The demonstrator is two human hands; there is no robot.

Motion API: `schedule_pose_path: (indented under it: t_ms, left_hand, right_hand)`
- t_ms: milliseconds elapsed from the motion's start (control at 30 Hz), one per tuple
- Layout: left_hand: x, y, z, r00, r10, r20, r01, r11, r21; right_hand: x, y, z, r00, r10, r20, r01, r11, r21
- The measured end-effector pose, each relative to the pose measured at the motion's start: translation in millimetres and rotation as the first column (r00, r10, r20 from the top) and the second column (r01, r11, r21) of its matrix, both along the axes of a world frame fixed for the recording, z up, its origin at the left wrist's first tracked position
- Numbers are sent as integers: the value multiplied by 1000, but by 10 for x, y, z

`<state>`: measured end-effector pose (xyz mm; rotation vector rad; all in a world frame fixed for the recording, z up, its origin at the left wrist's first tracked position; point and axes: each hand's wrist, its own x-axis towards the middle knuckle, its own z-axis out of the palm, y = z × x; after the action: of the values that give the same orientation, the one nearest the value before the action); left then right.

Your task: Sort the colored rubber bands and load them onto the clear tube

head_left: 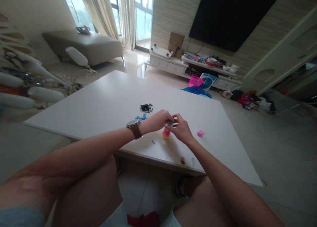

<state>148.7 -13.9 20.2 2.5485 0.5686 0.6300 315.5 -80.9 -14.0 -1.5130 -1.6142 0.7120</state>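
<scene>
My left hand (162, 118), with a watch (134, 123) on its wrist, and my right hand (181, 128) meet above the white table (104, 105). The fingers of both are closed in a pinch around a small bluish piece (170, 124), partly hidden by them. Directly below it is a small pink-and-yellow object (166, 133), blurred; whether the two are joined I cannot tell. Beyond my left hand lie a heap of small black strips (146, 108) and several blue strips (141, 117). One blue strip (153, 142) lies apart, nearer me.
A small pink item (200, 133) sits right of my right hand. Near the front edge are a small dark-and-yellow piece (182, 160) and a small clear piece (193, 161). Past the table stand a pink basket (195, 81) and a low TV cabinet (163, 62). My legs are under the front edge.
</scene>
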Motion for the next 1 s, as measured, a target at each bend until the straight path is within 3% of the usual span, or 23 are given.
schedule_pose_path:
  t_ms: [233, 533, 700, 1000]
  left_hand:
    - [-37, 55, 33, 995, -96, 26, 95, 995, 25]
    - [-46, 36, 29, 999, -37, -31, 38, 999, 34]
    - [-30, 62, 13, 990, -118, 78, 118, 993, -1]
    - [-65, 30, 44, 999, -47, 19, 46, 998, 37]
  right_hand:
    - [-28, -10, 20, 1000, 20, 6, -20, 1000, -4]
    - [-10, -6, 8, 1000, 4, -8, -4, 1000, -23]
    - [-11, -9, 16, 1000, 25, 7, -25, 1000, 6]
    - [-7, -11, 15, 1000, 21, 15, -21, 1000, -5]
